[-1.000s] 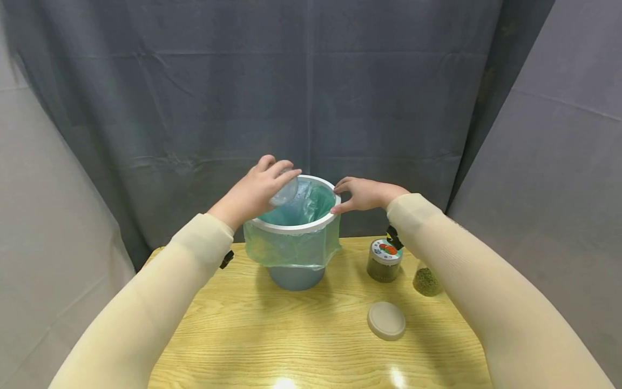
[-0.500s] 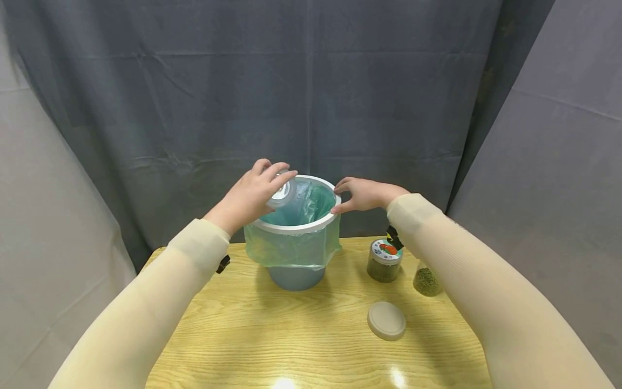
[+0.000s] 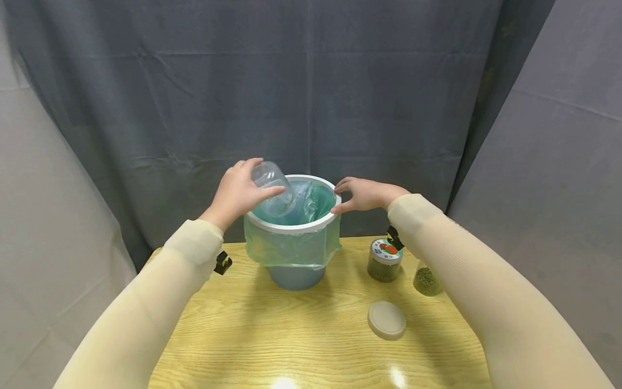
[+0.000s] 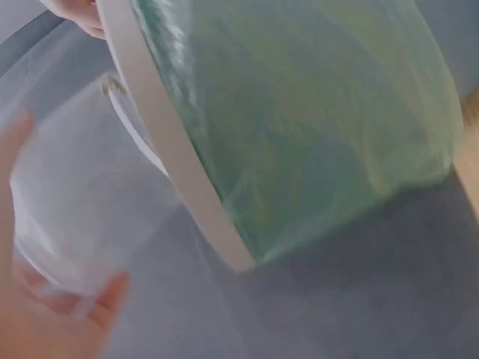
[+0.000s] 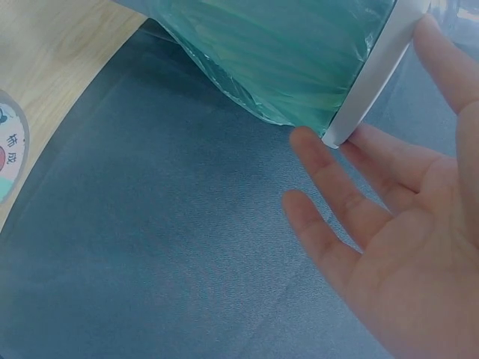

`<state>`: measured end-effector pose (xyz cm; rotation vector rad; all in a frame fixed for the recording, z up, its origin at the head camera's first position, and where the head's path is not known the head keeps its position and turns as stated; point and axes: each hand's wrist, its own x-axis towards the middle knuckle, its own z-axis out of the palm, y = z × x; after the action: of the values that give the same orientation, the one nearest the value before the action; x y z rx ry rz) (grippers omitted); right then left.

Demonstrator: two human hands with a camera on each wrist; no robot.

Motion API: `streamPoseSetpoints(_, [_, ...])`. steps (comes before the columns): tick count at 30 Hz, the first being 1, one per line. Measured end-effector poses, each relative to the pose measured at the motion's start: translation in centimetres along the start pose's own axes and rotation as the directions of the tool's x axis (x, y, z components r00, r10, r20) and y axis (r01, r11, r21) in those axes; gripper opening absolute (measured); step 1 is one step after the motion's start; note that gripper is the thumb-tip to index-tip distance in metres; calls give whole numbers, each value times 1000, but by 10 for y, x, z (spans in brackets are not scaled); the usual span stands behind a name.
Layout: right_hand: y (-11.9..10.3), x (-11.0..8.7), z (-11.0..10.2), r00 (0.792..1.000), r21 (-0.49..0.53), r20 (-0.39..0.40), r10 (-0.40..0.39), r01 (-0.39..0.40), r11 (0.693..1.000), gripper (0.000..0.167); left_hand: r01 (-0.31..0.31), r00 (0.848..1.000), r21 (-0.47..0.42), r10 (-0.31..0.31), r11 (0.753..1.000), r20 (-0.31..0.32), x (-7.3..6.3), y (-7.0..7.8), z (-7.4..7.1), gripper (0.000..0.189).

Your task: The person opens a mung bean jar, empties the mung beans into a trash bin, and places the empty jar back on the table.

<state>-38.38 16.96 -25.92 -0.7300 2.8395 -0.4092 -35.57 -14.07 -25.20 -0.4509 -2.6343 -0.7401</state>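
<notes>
My left hand (image 3: 234, 193) grips a clear plastic jar (image 3: 268, 175) between thumb and fingers. The jar is tilted, its mouth pointing down over the opening of a grey bin (image 3: 296, 278) with a white rim. A green bin liner (image 3: 291, 248) lines the bin and folds down outside it. In the left wrist view, small greenish bits (image 4: 112, 85) cling at the mouth of the jar. My right hand (image 3: 366, 193) holds the bin's rim on the right with thumb and forefinger. In the right wrist view the other fingers (image 5: 322, 232) spread beside the liner.
Right of the bin stands a jar of dark contents with a tomato-picture lid (image 3: 386, 250). A clear jar of green grains (image 3: 426, 282) is partly behind my right forearm. A beige lid (image 3: 386, 321) lies on the wooden table (image 3: 272, 340). Grey curtains hang behind.
My left hand has drawn left with the jar and turned, so more of the jar shows. The right hand stays on the rim.
</notes>
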Motion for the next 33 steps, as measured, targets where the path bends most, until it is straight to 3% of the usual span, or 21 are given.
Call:
streamPoseSetpoints(2, [0, 0, 0, 1000, 0, -1, -3, 3, 1000, 72, 132, 991, -60, -132, 989, 3, 0, -2, 1, 91])
streamPoseSetpoints(5, [-1, 0, 0, 1000, -3, -3, -12, 12, 1000, 72, 279, 960, -109, -277, 954, 30, -2, -4, 1, 94])
streamPoseSetpoints(8, [-2, -1, 0, 1000, 0, 0, -11, 11, 1000, 72, 348, 937, -117, -344, 930, 51, -3, -5, 1, 97])
streamPoseSetpoints(10, [-3, -1, 0, 1000, 5, 1, -8, 8, 1000, 73, 366, 931, -120, -361, 923, 58, -3, -5, 1, 98])
streamPoseSetpoints(18, [-2, 0, 0, 1000, 4, -2, -1, 1, 1000, 73, 373, 928, -112, -367, 921, 64, -3, -1, -1, 97])
streamPoseSetpoints(26, [-1, 0, 0, 1000, 10, -2, -1, 1, 1000, 73, 324, 946, -106, -321, 940, 49, -4, -1, 1, 93])
streamPoseSetpoints(30, [-2, -1, 0, 1000, 19, 4, 11, -11, 1000, 74, 254, 967, -71, -253, 965, 25, -4, 0, 4, 93])
streamPoseSetpoints(33, [-2, -1, 1, 1000, 19, 3, 12, -12, 1000, 74, 131, 991, -22, -131, 991, 3, -4, 0, 7, 93])
